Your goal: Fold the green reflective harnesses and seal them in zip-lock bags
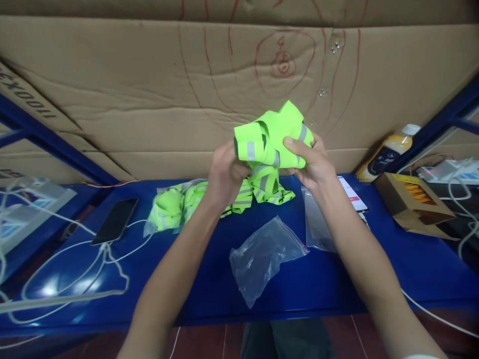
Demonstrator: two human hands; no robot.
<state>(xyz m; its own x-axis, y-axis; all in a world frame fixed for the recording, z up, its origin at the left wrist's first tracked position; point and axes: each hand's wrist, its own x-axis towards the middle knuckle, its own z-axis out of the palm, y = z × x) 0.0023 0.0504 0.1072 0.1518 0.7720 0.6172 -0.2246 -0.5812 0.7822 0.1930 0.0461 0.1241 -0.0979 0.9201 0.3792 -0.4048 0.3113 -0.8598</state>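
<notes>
Both my hands hold a bunched neon-yellow reflective vest [271, 137] with grey stripes, raised above the blue shelf [209, 289]. My left hand [224, 177] grips its left lower side, and my right hand [312, 159] pinches its right side with the thumb on top. Part of the vest hangs down and touches the shelf. Below my hands lies an empty clear zip bag [262, 257]. A second clear bag [318, 224] lies under my right forearm. To the left rests a bagged neon vest [174, 207].
A dark phone [115, 220] with white cables [67, 284] lies at the left. Another phone [354, 194], a yellow bottle [389, 149] and an open cardboard box [413, 202] sit at the right. A cardboard sheet with red marks [224, 89] forms the back wall.
</notes>
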